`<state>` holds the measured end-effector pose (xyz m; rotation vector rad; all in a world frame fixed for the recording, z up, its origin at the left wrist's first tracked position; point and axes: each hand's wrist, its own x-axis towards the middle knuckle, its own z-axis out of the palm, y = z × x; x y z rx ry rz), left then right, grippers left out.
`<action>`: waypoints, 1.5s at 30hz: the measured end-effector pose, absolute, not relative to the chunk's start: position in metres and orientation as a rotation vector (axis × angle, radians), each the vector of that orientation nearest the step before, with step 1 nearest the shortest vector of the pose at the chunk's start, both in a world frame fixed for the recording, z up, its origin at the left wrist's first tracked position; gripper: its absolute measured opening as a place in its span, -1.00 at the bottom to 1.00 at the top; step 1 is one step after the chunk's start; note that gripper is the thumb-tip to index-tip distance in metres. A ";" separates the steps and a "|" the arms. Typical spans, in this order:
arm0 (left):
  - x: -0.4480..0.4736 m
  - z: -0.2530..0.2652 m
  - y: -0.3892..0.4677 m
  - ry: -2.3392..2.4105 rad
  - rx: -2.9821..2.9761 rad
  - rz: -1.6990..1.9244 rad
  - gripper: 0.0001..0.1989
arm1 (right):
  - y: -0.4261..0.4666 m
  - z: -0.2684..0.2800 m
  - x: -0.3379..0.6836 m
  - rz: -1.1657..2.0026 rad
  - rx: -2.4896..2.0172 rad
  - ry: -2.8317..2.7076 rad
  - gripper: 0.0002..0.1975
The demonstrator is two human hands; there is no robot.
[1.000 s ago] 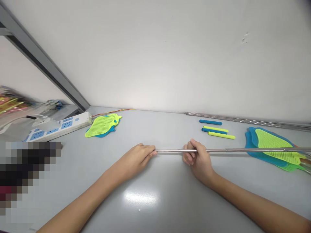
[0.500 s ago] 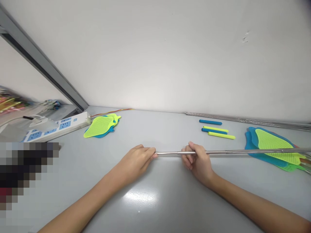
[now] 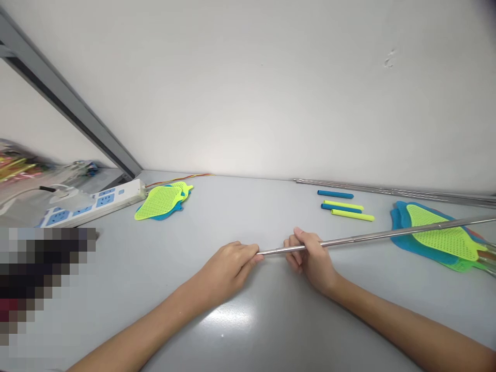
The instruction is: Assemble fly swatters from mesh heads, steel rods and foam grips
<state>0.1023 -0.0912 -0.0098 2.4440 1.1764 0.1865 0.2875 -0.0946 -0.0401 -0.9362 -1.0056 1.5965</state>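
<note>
Probably light, stiff, slick: one metal rod (image 3: pixel 387 234), best held near its thin end; our left grip (image 3: pixel 233 264) and right grip (image 3: pixel 315 264) clamped there.

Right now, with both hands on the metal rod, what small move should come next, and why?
Perhaps gently pull outward with the left hand: it pinches the metal rod at its thinner end, the right hand grips a thicker section, and a joint lies between.
</note>
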 end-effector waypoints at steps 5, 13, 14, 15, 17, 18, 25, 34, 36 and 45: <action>0.101 -0.011 -0.086 1.132 2.395 0.299 -0.69 | -0.095 -0.041 0.287 1.564 -0.936 -1.036 -0.53; 0.099 -0.006 -0.082 1.112 2.282 0.409 -0.71 | -0.094 -0.042 0.288 1.544 -0.960 -1.058 -0.53; 0.099 -0.005 -0.082 1.117 2.278 0.419 -0.71 | -0.094 -0.042 0.288 1.540 -0.966 -1.065 -0.53; 0.098 -0.005 -0.082 1.122 2.275 0.424 -0.71 | -0.094 -0.042 0.288 1.534 -0.970 -1.074 -0.53; 0.098 -0.004 -0.081 1.128 2.278 0.430 -0.72 | -0.094 -0.042 0.287 1.525 -0.983 -1.096 -0.54; 0.097 -0.003 -0.081 1.130 2.281 0.428 -0.72 | -0.094 -0.041 0.287 1.522 -0.993 -1.108 -0.54; 0.093 -0.003 -0.078 1.110 2.355 0.395 -0.73 | -0.094 -0.039 0.288 1.528 -1.028 -1.204 -0.50; 0.093 -0.001 -0.081 1.116 2.337 0.397 -0.72 | -0.097 -0.041 0.286 1.684 -0.896 -1.196 -0.48; 0.094 -0.001 -0.082 1.126 2.314 0.394 -0.71 | -0.097 -0.041 0.286 1.694 -0.873 -1.197 -0.49; 0.105 -0.005 -0.092 1.093 2.237 0.335 -0.69 | -0.101 -0.038 0.286 1.713 -0.899 -1.305 -0.50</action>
